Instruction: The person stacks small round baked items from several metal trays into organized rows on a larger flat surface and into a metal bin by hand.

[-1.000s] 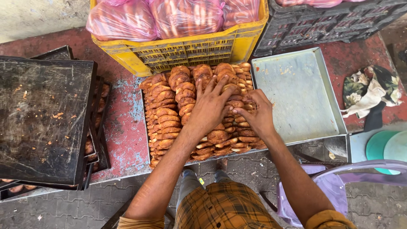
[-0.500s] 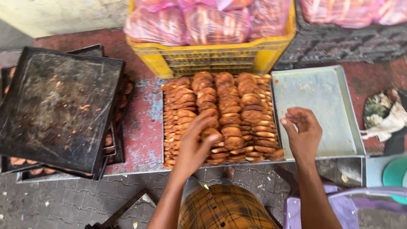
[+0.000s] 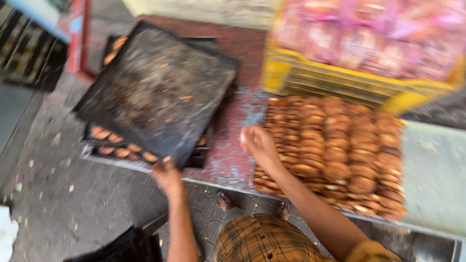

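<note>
Both hands are out over the work: the left hand [image 3: 167, 175] grips the near corner of a dark, crumb-strewn baking tray [image 3: 155, 92], fingers closed on its edge, and the tray sits tilted, laid crookedly across a stack of similar trays [image 3: 99, 145] that hold brown biscuits. Right hand [image 3: 258, 145] hovers at the left edge of the biscuit rows [image 3: 335, 150], fingers loosely curled; the picture is too blurred to tell whether it holds anything. Those biscuits lie packed in tight rows on a pale metal tray [image 3: 432, 179] that stretches away to the right, its far part bare. Both trays rest on a worn red tabletop [image 3: 233, 121], the dark one to the left, the pale one to the right. Behind the biscuits stands a yellow plastic crate [image 3: 340, 82] filled with pink-tinted bags [image 3: 369, 34] of baked goods. Below, the person's checked yellow-brown garment [image 3: 262, 240] and sandalled feet [image 3: 225, 200] show above a grey paved floor [image 3: 63, 194].
</note>
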